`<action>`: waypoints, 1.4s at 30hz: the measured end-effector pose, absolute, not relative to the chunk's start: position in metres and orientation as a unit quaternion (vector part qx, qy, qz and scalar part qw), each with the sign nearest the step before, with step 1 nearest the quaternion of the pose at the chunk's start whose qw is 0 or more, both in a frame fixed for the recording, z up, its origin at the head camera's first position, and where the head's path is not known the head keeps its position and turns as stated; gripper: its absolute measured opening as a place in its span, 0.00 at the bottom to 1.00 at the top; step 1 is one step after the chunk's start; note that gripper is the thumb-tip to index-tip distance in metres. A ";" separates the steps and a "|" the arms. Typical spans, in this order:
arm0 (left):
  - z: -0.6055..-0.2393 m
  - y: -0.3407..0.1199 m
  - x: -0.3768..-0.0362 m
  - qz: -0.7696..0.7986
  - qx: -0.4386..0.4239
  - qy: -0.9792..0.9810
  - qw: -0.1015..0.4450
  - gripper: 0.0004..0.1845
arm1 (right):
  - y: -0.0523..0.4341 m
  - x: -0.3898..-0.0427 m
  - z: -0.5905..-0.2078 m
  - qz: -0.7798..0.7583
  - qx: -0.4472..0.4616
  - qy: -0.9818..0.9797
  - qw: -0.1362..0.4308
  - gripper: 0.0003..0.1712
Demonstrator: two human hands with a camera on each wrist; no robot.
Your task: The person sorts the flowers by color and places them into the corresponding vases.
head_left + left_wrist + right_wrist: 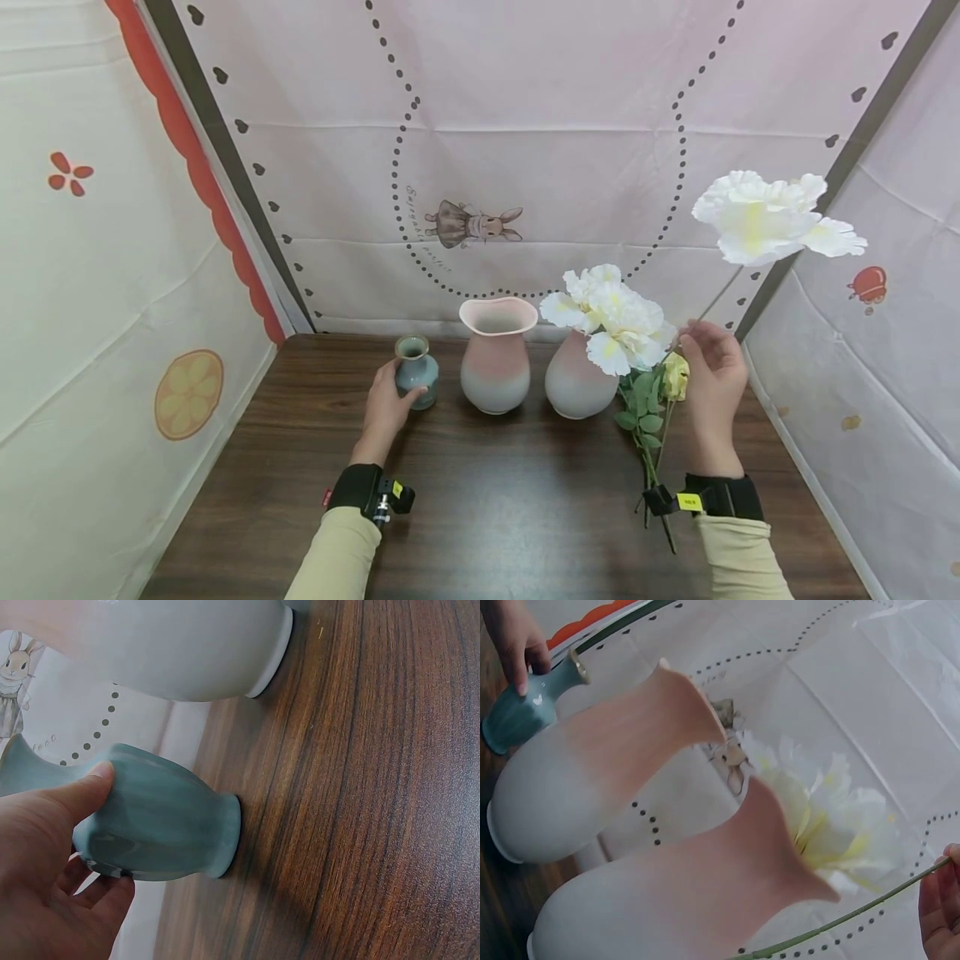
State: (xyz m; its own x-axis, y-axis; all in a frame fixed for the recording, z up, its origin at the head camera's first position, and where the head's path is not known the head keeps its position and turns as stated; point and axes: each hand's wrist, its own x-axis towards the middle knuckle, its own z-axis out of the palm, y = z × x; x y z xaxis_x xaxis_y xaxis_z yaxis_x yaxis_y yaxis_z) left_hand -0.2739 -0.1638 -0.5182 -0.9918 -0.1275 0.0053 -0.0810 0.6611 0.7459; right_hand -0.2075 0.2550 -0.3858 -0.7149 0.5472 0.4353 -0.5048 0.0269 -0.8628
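Observation:
My left hand (386, 404) grips a small blue-green vase (161, 817) round its body, thumb on the near side and fingers behind. The vase stands upright on the wooden table, its narrow neck above my hand. My right hand (716, 375) pinches a thin green flower stem (870, 906) between thumb and fingers. A large white flower (757, 218) with a yellowish middle tops this stem, above and to the right of that hand. More white blooms (618, 321) overlap the right pink-and-white vase (577, 383) in the head view.
A second pink-and-white vase (495, 367) with a wavy rim stands between the other two. Near my right hand are a yellow flower (676, 377), green leaves (641, 404) and several stems reaching toward the front. Patterned cloth walls (555, 183) enclose the table (517, 500).

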 end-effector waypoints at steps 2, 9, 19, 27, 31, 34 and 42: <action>-0.518 -0.164 -0.274 -0.407 0.057 -0.911 0.030 0.42 | 0.253 -0.206 -0.381 0.703 -0.007 -0.600 0.381 0.09; -0.519 -0.165 -0.273 -0.404 0.053 -0.913 0.035 0.41 | 0.248 -0.204 -0.364 0.731 0.023 -0.559 0.391 0.10; -0.517 -0.163 -0.271 -0.405 0.058 -0.912 0.030 0.41 | 0.246 -0.210 -0.347 0.718 0.024 -0.559 0.414 0.09; -0.517 -0.164 -0.272 -0.409 0.059 -0.910 0.031 0.42 | 0.242 -0.218 -0.336 0.715 0.060 -0.553 0.425 0.08; -0.517 -0.164 -0.272 -0.408 0.060 -0.911 0.029 0.42 | 0.238 -0.224 -0.335 0.697 0.063 -0.575 0.423 0.07; -0.517 -0.163 -0.272 -0.407 0.062 -0.911 0.027 0.42 | 0.236 -0.229 -0.337 0.690 0.062 -0.584 0.423 0.08; -0.517 -0.163 -0.272 -0.401 0.066 -0.913 0.030 0.41 | 0.236 -0.247 -0.351 0.651 0.049 -0.633 0.416 0.08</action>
State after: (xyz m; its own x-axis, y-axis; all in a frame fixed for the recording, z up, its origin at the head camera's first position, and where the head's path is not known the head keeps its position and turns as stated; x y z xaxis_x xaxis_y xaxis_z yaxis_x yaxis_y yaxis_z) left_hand -0.2724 -0.1626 -0.5172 -0.9894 -0.1450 0.0006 -0.0976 0.6690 0.7368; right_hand -0.2466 0.2360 -0.3515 -0.6494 0.4793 0.5905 -0.6042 0.1464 -0.7833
